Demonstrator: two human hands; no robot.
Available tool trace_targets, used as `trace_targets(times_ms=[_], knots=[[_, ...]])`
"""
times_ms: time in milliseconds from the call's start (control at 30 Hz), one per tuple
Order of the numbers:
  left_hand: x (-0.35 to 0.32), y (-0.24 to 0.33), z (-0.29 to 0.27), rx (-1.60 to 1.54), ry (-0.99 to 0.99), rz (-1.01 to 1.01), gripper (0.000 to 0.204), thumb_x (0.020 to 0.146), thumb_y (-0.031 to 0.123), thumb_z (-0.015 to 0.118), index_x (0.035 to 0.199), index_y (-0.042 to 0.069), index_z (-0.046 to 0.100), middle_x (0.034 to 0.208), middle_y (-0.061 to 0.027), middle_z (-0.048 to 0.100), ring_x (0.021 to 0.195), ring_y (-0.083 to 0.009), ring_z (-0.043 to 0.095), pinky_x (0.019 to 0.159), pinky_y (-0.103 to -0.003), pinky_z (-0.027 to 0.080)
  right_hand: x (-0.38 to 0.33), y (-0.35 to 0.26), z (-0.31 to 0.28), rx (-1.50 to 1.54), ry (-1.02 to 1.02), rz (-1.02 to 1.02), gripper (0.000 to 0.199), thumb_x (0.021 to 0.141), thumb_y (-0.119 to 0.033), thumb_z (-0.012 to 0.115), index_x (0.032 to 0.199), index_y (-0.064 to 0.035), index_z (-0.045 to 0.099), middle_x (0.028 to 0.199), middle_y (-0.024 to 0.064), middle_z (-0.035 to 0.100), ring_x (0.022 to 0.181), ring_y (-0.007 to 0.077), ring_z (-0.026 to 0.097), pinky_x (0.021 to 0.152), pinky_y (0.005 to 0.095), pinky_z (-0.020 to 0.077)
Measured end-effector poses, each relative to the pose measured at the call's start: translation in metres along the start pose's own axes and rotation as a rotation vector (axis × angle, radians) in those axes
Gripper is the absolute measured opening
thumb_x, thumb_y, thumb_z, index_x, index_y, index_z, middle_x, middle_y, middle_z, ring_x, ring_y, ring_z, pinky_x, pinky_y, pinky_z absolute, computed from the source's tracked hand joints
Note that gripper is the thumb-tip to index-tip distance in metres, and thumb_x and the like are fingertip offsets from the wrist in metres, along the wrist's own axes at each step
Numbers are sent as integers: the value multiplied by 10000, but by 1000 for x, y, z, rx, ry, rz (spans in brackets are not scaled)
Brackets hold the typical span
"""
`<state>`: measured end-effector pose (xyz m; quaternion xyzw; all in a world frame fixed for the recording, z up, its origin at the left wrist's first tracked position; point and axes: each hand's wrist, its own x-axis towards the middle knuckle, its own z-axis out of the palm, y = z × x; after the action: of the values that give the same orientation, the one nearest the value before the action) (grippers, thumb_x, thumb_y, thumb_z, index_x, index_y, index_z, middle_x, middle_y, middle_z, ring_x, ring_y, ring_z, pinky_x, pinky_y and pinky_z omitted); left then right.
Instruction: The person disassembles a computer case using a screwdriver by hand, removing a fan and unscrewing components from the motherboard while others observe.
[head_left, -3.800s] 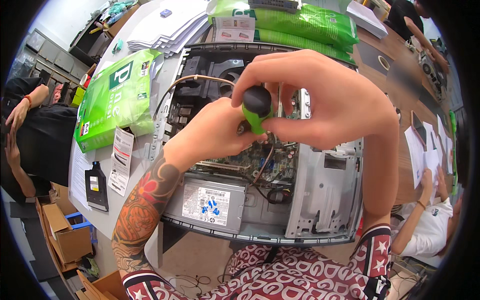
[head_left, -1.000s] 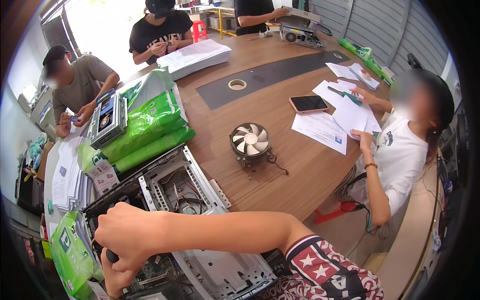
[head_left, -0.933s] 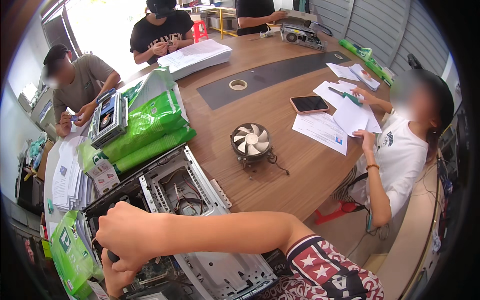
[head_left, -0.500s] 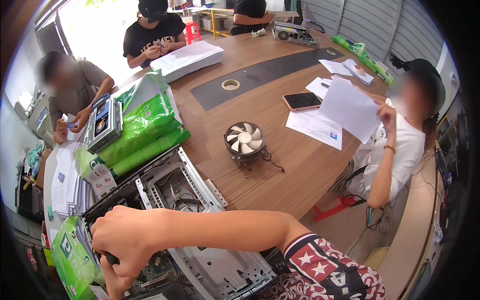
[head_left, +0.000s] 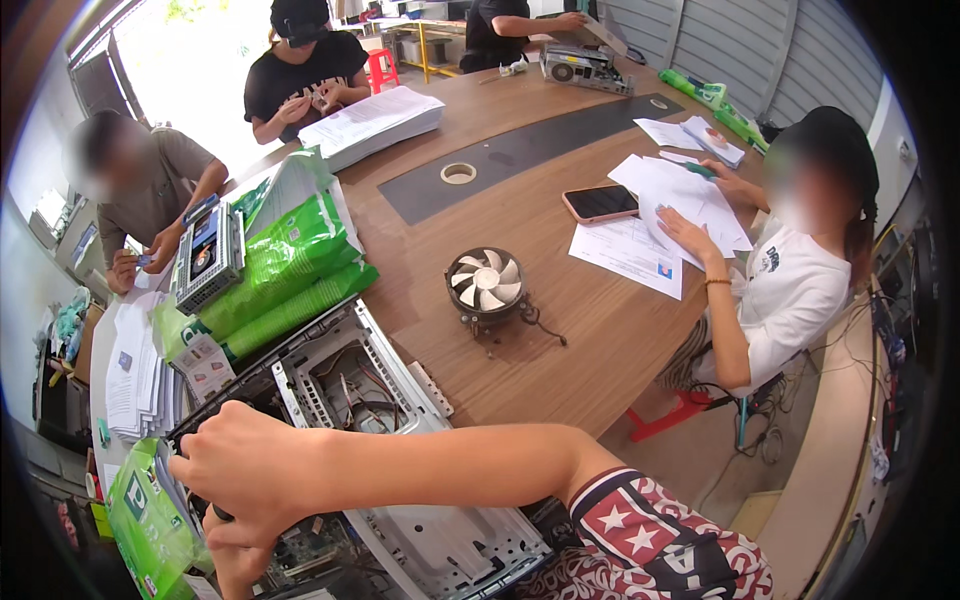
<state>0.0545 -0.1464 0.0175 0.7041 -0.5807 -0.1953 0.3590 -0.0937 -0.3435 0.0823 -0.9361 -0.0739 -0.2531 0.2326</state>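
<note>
My right arm reaches across an open computer case (head_left: 440, 535), and my right hand (head_left: 240, 455) is closed over the case's left part. Its fingers are curled round a small dark thing, of which only a black rounded bit shows below the knuckles. Just under it is my left hand (head_left: 238, 562), mostly covered by the right, so its fingers are hidden. A circuit board (head_left: 318, 548) lies inside the case beside the hands, and cables (head_left: 375, 400) run through the bay farther up. On the table beyond the case stands a round CPU cooler fan (head_left: 486, 282) with pale blades and a short cable.
Green plastic packs (head_left: 290, 250) with a metal drive unit (head_left: 212, 255) on top lie behind the case. Another green pack (head_left: 150, 530) and a paper stack (head_left: 140, 370) are at left. A phone (head_left: 600, 204) lies by papers at right. Several people sit around the table.
My right hand has shifted and turned slightly over the case. The person at right has lowered a lifted sheet onto the papers. At the far end, a person now holds up a panel.
</note>
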Motion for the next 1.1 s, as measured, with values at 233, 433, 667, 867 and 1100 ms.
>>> trace_targets(times_ms=[233, 433, 667, 867, 1100], knots=[[3, 19, 7, -121, 55, -57, 419, 814, 135, 755, 1152, -62, 606, 1152, -136, 603, 1071, -238, 599, 902, -355, 463, 3, 13, 6, 439, -123, -61, 385, 652, -336, 728, 791, 12, 640, 743, 186, 653, 753, 369, 673, 665, 426, 531], [0, 0, 8, -187, -37, -139, 415, 721, 110, 766, 1091, -29, 639, 1069, -110, 665, 972, -222, 646, 827, -343, 494, 5, 9, -1, 203, -94, 2, 406, 649, -350, 749, 766, 25, 648, 709, 195, 653, 691, 382, 672, 634, 444, 527], [7, 11, 5, -150, -51, -161, 322, 808, 20, 741, 1107, -51, 649, 1037, -100, 706, 950, -158, 669, 826, -289, 523, 0, 2, 4, 154, 71, 9, 406, 634, -360, 741, 779, 12, 671, 701, 176, 656, 700, 374, 671, 630, 440, 526], [5, 5, 8, -178, 20, -57, 342, 800, 25, 747, 1112, -70, 643, 1022, -88, 698, 935, -158, 667, 819, -291, 520, 2, 9, 0, 355, -86, -51, 288, 640, -280, 676, 747, -12, 673, 736, 139, 670, 704, 351, 666, 636, 429, 528], [3, 10, 14, -255, 86, -116, 273, 700, 46, 739, 957, -21, 677, 1007, -76, 666, 922, -181, 644, 790, -312, 490, 6, 11, 10, 242, -12, -70, 324, 628, -288, 737, 712, 14, 654, 715, 158, 659, 679, 360, 666, 609, 428, 527]])
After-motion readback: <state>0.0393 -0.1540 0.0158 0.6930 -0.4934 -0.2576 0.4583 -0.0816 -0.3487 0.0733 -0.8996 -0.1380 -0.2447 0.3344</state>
